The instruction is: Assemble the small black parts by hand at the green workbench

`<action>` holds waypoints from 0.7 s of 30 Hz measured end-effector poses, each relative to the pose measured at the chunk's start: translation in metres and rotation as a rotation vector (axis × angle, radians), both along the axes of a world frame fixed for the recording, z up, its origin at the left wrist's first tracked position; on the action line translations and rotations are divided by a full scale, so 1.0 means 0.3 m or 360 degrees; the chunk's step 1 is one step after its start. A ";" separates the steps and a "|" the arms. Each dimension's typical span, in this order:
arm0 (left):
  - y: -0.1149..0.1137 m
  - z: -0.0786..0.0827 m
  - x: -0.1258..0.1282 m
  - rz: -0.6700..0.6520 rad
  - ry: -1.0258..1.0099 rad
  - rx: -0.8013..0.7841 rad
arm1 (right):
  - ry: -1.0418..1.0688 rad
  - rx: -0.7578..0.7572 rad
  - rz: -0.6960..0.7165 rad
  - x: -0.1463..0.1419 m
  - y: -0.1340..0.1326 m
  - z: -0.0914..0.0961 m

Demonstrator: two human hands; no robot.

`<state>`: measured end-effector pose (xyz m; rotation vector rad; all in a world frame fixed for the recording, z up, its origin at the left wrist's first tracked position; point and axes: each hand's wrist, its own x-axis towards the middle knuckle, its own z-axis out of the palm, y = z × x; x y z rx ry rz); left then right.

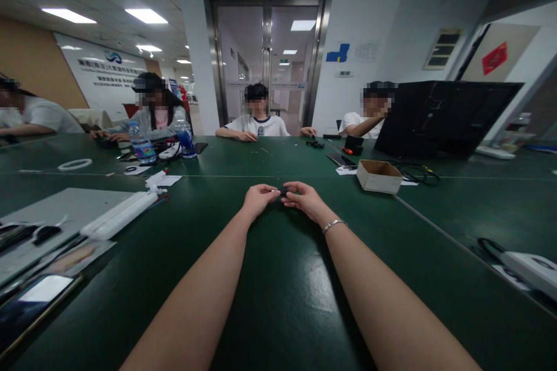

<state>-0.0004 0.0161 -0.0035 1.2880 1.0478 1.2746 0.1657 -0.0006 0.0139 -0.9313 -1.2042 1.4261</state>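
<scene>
Over the middle of the green table, both my hands meet around a small black object. A thin, silvery bit shows at its left end; the thing is too small to name its kind. My left hand is closed in a pinch at that silvery end. From the other side, my right hand grips the black part between thumb and fingers. A silver bracelet circles my right wrist. The fingers cover part of the object.
An open cardboard box stands right of my hands, near a phone and a large black monitor. Leftward are water bottles, a white power strip and a grey laptop. Several people sit across the table.
</scene>
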 end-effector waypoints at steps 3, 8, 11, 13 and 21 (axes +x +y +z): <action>-0.004 0.010 0.001 -0.0013 -0.0086 -0.0032 | -0.0023 0.0022 0.0004 0.001 0.002 -0.002; -0.006 0.020 -0.002 -0.0048 -0.0061 -0.0100 | -0.0028 0.0051 0.0023 0.000 0.003 -0.005; -0.002 0.020 -0.005 -0.0037 -0.0012 -0.0163 | 0.0000 0.0074 0.0058 0.001 -0.001 -0.003; 0.001 0.018 -0.006 -0.0046 0.0021 -0.0178 | 0.0009 0.0079 0.0066 0.000 -0.005 0.000; -0.017 0.014 -0.019 -0.0152 -0.0013 0.0128 | -0.0075 -0.0017 -0.0101 -0.017 0.009 -0.006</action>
